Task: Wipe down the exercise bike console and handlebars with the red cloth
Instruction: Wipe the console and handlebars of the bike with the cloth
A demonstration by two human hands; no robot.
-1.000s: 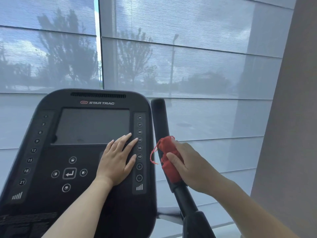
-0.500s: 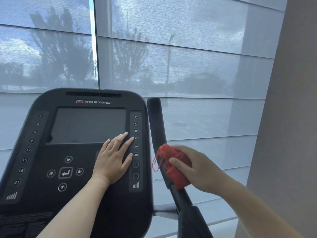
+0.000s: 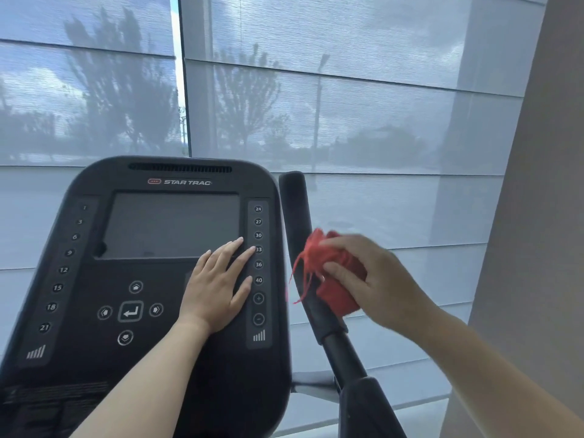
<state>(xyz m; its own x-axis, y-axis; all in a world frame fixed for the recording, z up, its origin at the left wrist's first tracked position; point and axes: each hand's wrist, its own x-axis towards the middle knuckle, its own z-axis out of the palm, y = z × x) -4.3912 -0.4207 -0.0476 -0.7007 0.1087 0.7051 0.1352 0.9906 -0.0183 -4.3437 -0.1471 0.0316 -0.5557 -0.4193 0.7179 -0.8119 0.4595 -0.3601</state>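
resting the left hand (image 3: pixel 218 289) flat on the console (image 3: pixel 94 279), lower right of the screen (image 3: pixel 170 226), reaching fingertips toward the right button column. grip fully open, fingers straight, holding nothing. probably bracing the console and steadying the body during the wipe.

bunching the red cloth (image 3: pixel 339 297) in the right hand (image 3: pixel 379 282), grip curled round it, thumb on the near face, fingers over the top. wadding it, likely for a firmer rubbing pad.

holding that wad at the right side of the upright handlebar (image 3: pixel 295 210), roughly midway along the padded part, trailing frayed threads left across the bar. not calling exact contact, too much blur there.

judging the step as wiping the handlebar; not touching the console with the cloth right now. looking past both at a window blind (image 3: pixel 347 105) on the far side.
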